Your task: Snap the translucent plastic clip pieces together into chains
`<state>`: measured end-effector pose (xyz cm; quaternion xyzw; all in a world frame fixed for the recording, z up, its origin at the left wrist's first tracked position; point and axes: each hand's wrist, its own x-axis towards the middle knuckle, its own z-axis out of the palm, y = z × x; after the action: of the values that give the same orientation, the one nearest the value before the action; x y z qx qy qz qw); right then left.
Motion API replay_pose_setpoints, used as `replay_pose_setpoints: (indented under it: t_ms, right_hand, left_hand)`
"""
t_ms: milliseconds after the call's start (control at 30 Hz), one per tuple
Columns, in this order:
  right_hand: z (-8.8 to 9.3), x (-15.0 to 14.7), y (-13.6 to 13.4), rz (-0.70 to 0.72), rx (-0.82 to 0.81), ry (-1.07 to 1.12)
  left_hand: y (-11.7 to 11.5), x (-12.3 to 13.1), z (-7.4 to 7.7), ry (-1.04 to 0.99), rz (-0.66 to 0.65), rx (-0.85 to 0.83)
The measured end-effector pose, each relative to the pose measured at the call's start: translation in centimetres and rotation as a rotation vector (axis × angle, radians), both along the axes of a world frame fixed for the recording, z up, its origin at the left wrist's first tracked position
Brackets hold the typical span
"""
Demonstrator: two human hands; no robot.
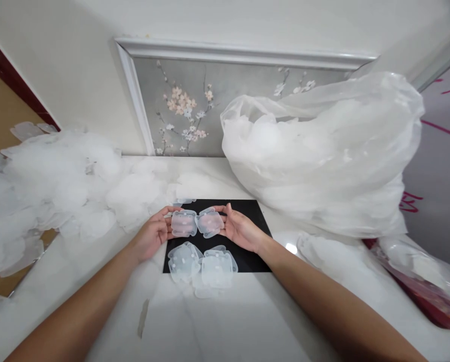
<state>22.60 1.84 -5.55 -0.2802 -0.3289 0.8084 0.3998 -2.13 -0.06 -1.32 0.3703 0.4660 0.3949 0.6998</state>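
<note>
My left hand (157,232) is closed on a translucent, frosted plastic piece (184,223), with fingers showing through from behind. In my right hand (240,229) is a second piece of the same kind, a frosted plastic piece (210,222), tilted a little. The two pieces meet at their inner edges, above a black mat (249,251). Nearer to me lie two small stacks of similar pieces, a left stack (185,262) and a right stack (216,267), partly on the mat and partly over its front edge.
A big heap of frosted pieces (59,181) covers the table's left side. At the back right stands a bulging clear plastic bag (319,156) full of them. Another clear bag (428,271) lies at far right. A framed floral panel (187,110) is on the wall behind.
</note>
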Motion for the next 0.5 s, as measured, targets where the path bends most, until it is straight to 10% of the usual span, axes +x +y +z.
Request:
replay_pose_setpoints:
  t_ms: [500]
  right_hand:
    - [0.32,0.09,-0.43,0.072,0.2,0.019]
  left_hand:
    - [-0.28,-0.03,-0.07,0.062,-0.055,0.084]
